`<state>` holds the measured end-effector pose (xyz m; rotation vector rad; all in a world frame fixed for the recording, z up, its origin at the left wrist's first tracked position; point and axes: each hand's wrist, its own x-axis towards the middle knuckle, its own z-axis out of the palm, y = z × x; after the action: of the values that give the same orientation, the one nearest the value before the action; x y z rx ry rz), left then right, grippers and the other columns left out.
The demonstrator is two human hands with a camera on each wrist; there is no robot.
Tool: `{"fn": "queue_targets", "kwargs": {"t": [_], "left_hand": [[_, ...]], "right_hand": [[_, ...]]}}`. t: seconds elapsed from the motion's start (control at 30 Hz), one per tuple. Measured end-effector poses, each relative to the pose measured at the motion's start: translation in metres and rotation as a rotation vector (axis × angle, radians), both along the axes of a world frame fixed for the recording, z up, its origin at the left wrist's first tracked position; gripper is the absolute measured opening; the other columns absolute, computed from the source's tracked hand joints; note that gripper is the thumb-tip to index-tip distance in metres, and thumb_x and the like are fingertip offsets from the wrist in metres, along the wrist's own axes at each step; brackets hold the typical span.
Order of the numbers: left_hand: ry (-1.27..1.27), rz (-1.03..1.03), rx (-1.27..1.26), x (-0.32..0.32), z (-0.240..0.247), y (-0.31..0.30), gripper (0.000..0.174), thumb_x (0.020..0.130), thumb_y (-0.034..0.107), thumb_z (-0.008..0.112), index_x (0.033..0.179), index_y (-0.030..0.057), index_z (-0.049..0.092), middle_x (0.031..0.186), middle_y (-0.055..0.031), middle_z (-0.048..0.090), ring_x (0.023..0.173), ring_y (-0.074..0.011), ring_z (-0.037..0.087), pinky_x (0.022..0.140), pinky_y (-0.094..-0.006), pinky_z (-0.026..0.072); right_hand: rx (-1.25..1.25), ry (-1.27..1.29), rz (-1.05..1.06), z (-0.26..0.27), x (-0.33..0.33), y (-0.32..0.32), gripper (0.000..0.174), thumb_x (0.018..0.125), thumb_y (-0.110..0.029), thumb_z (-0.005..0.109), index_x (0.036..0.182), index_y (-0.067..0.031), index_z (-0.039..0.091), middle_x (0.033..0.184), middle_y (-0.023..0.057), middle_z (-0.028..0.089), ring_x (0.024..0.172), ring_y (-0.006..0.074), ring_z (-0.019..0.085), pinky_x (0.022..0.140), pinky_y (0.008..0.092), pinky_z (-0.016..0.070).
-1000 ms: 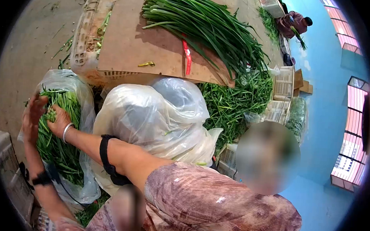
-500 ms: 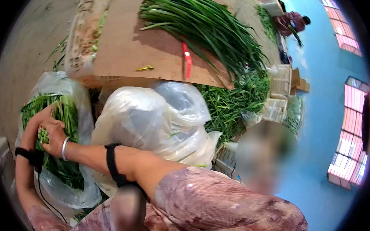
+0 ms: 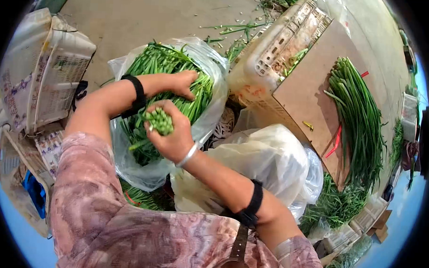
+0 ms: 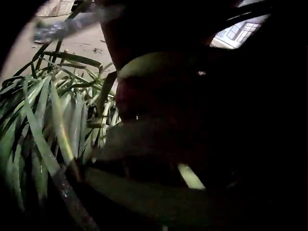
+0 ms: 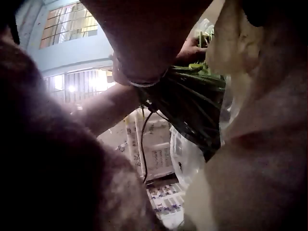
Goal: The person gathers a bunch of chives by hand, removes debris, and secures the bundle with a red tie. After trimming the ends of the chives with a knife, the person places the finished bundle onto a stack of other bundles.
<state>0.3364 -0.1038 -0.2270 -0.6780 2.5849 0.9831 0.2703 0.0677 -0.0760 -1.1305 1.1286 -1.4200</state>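
Note:
In the head view, my right hand (image 3: 174, 132), with a bracelet at its wrist, grips a bunch of leek-like green stalks (image 3: 159, 121), cut ends facing up. Beyond it my left hand (image 3: 182, 83) reaches over the heap of stalks (image 3: 155, 61) in a clear plastic bag (image 3: 210, 53). Its thumb and fingers are spread apart and touch the stalks. Long flat leaves (image 4: 43, 130) fill the left side of the dark left wrist view, where the hand is mostly in shadow. From the right wrist, the bagged stalks (image 5: 187, 101) show beside a forearm.
A board (image 3: 306, 85) on a plastic crate (image 3: 247, 83) bears a large bunch of stalks (image 3: 354, 115), a red strip (image 3: 336, 140) and a small yellow item (image 3: 308, 125). Whitish plastic (image 3: 270, 155) covers my lap. Crates (image 3: 61, 67) stand at left; loose greens (image 3: 339, 202) lie at right.
The head view has swung round, putting the bag near the middle. My left hand came down from raised and now lies over the stalks; my right hand keeps its grip on the bunch.

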Motion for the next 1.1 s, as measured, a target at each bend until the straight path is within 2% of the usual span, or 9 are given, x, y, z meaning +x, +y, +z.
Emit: {"fn": "queue_targets", "kwargs": {"t": [0.13, 0.37, 0.5, 0.57, 0.63, 0.67, 0.73, 1.07, 1.1], "left_hand": [[0.027, 0.024, -0.067, 0.002, -0.006, 0.003, 0.063, 0.056, 0.039, 0.078, 0.091, -0.0059, 0.051, 0.093, -0.0238, 0.049, 0.089, -0.0377, 0.05, 0.08, -0.0423, 0.0422], [0.033, 0.111, -0.131, 0.006, 0.031, 0.0, 0.097, 0.06, 0.052, 0.075, 0.127, -0.0073, 0.037, 0.121, -0.0269, 0.046, 0.113, -0.0373, 0.045, 0.098, -0.0389, 0.0359], [0.106, 0.128, -0.466, 0.005, 0.111, 0.027, 0.073, 0.073, 0.047, 0.068, 0.124, 0.0007, 0.046, 0.127, -0.0201, 0.045, 0.115, -0.0327, 0.045, 0.099, -0.0402, 0.0349], [0.397, 0.084, 0.203, 0.006, 0.12, 0.05, 0.059, 0.083, 0.049, 0.056, 0.12, 0.0035, 0.052, 0.121, -0.0167, 0.052, 0.11, -0.029, 0.051, 0.095, -0.0374, 0.0391], [0.065, 0.296, 0.629, 0.011, 0.124, 0.092, 0.049, 0.086, 0.043, 0.056, 0.115, 0.0034, 0.056, 0.11, -0.0118, 0.059, 0.1, -0.0194, 0.055, 0.091, -0.0348, 0.0423], [0.091, 0.254, 0.967, 0.04, 0.025, 0.092, 0.044, 0.085, 0.037, 0.059, 0.114, 0.0044, 0.057, 0.107, -0.0074, 0.06, 0.097, -0.0135, 0.055, 0.085, -0.0311, 0.0451], [0.502, 0.137, 0.649, 0.056, -0.004, 0.123, 0.04, 0.094, 0.033, 0.047, 0.125, 0.0078, 0.05, 0.118, -0.0067, 0.058, 0.105, -0.0139, 0.054, 0.093, -0.0302, 0.0416], [0.641, 0.69, 1.492, 0.062, 0.163, 0.173, 0.036, 0.092, 0.023, 0.052, 0.124, 0.0069, 0.049, 0.119, -0.0045, 0.056, 0.105, -0.0135, 0.055, 0.091, -0.0292, 0.0436], [0.436, 0.572, 1.067, 0.071, 0.147, 0.162, 0.039, 0.089, 0.02, 0.055, 0.125, 0.0059, 0.047, 0.12, -0.0042, 0.055, 0.104, -0.0144, 0.055, 0.09, -0.0286, 0.0451]], "right_hand": [[-0.191, 0.095, 0.143, 0.048, -0.011, 0.028, 0.042, 0.057, -0.002, 0.065, 0.097, -0.0055, 0.053, 0.084, 0.0117, 0.056, 0.083, 0.0314, 0.054, 0.078, 0.0377, 0.0398], [-0.179, -0.02, 0.372, 0.075, -0.051, 0.049, 0.024, 0.071, -0.006, 0.067, 0.094, -0.0047, 0.058, 0.091, 0.007, 0.06, 0.082, 0.0188, 0.058, 0.075, 0.03, 0.0451], [-0.13, 0.035, 0.327, 0.044, -0.06, 0.059, 0.023, 0.073, -0.004, 0.066, 0.094, -0.0016, 0.057, 0.089, 0.0072, 0.061, 0.082, 0.0141, 0.057, 0.075, 0.0253, 0.0453], [0.031, -0.073, 0.327, 0.043, -0.064, 0.062, 0.023, 0.074, -0.004, 0.066, 0.094, -0.0015, 0.057, 0.091, 0.0058, 0.061, 0.082, 0.0114, 0.056, 0.075, 0.0243, 0.045], [0.047, -0.207, 0.236, 0.039, -0.068, 0.056, 0.025, 0.073, -0.005, 0.068, 0.095, -0.0011, 0.056, 0.09, 0.0037, 0.061, 0.081, 0.0091, 0.055, 0.074, 0.0229, 0.0449], [0.026, -0.227, 0.181, 0.036, -0.07, 0.052, 0.026, 0.073, -0.005, 0.068, 0.096, -0.001, 0.056, 0.089, 0.0031, 0.061, 0.08, 0.0084, 0.055, 0.073, 0.0222, 0.0447], [0.142, -0.242, 0.149, 0.036, -0.077, 0.052, 0.026, 0.074, -0.006, 0.069, 0.096, -0.0006, 0.056, 0.087, 0.0019, 0.06, 0.078, 0.0074, 0.054, 0.071, 0.0212, 0.0443], [0.119, -0.564, 0.011, 0.023, -0.09, 0.053, 0.022, 0.075, 0.001, 0.062, 0.096, -0.0014, 0.054, 0.085, 0.0057, 0.06, 0.074, 0.0134, 0.058, 0.068, 0.0256, 0.0494], [0.118, -0.66, -0.033, 0.025, -0.092, 0.055, 0.022, 0.074, 0.002, 0.065, 0.094, -0.0006, 0.057, 0.082, 0.0028, 0.058, 0.07, 0.0107, 0.056, 0.065, 0.0217, 0.0466]]}}
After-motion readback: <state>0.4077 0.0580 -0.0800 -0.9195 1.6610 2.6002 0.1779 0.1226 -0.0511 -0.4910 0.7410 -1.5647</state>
